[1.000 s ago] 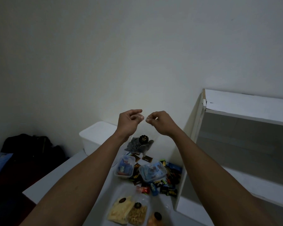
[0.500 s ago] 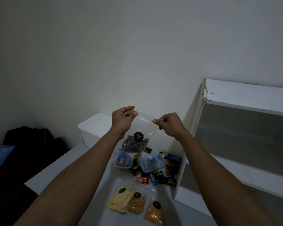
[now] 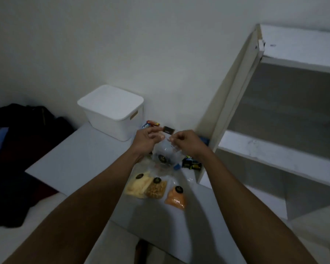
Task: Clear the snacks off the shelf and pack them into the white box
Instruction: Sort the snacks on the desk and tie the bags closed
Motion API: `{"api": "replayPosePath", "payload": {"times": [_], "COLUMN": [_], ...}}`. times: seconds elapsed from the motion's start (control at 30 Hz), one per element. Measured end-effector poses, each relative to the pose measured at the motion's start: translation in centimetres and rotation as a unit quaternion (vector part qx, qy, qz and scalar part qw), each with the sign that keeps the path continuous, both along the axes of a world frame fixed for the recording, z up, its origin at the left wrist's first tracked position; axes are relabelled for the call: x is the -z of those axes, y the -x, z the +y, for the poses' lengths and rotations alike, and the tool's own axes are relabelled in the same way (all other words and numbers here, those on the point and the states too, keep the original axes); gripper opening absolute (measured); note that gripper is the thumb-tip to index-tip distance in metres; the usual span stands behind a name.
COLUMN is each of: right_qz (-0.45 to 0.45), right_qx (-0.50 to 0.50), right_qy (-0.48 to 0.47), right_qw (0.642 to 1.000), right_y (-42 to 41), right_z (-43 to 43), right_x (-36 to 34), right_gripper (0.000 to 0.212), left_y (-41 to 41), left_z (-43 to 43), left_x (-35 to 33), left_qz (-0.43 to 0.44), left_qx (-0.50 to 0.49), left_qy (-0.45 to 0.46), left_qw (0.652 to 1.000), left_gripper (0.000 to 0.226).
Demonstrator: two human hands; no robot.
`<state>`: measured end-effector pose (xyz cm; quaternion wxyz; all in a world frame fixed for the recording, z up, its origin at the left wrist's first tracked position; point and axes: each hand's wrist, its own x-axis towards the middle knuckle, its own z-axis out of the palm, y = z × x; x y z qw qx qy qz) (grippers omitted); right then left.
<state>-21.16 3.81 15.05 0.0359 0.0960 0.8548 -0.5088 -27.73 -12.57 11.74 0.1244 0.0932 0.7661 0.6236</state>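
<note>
Now that we have lowered the bag [image 3: 165, 156] toward the counter [image 3: 80, 159], left hand [image 3: 145, 141] and right hand [image 3: 187, 144] pinch its top in their fingers; the box [image 3: 111, 113] remains lidded.

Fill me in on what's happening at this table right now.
A person holds a clear plastic zip bag by its top edge, left hand and right hand pinching it above the white table. The lidded white plastic box sits shut by the wall. Three sealed pouches, pale yellow, nut-filled and orange, lie on the table, with small wrapped candies beside the white shelf unit. Nothing appears packed yet.
</note>
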Motion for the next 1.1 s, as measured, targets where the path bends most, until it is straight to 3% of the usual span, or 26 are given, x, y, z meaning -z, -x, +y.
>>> {"api": "replayPosePath", "payload": {"times": [0.07, 0.17, 0.27, 0.43, 0.57, 0.83, 1.1], "right_qz": [-0.045, -0.097, -0.133, -0.154, -0.160, -0.152, -0.146], "right_qx": [0.033, 0.081, 0.130, 0.159, 0.161, 0.153, 0.194], "right_qy": [0.019, 0.090, 0.149, 0.211, 0.261, 0.319, 0.281], "right_qw": [0.998, 0.988, 0.971, 0.952, 0.938, 0.923, 0.928], "right_y": [-0.8, -2.5, -3.9, -6.2, -7.2, -7.2, -6.3], "right_z": [-0.4, -1.5, -2.6, -4.3, -4.5, -4.5, -5.0], "right_x": [2.8, 6.2, 8.9, 11.0, 12.6, 12.6, 12.5], "right_gripper": [0.034, 0.025, 0.019, 0.016, 0.016, 0.015, 0.015], "left_y": [-1.1, -3.5, -5.6, -8.3, -9.0, -8.6, -7.5], "left_z": [0.5, 0.8, 0.9, 0.7, 0.3, -1.6, -1.8], "left_x": [2.2, 5.0, 8.4, 11.0, 11.4, 10.9, 10.9], "left_qz": [-0.028, -0.071, -0.123, -0.291, -0.316, -0.318, -0.273], "left_qx": [-0.003, -0.018, -0.081, -0.056, -0.076, -0.026, -0.030], "left_qy": [0.001, -0.009, 0.005, -0.024, -0.048, -0.093, -0.056], "left_qw": [1.000, 0.997, 0.989, 0.955, 0.944, 0.943, 0.960], "left_gripper": [0.032, 0.033, 0.007, 0.030, 0.026, 0.020, 0.012]}}
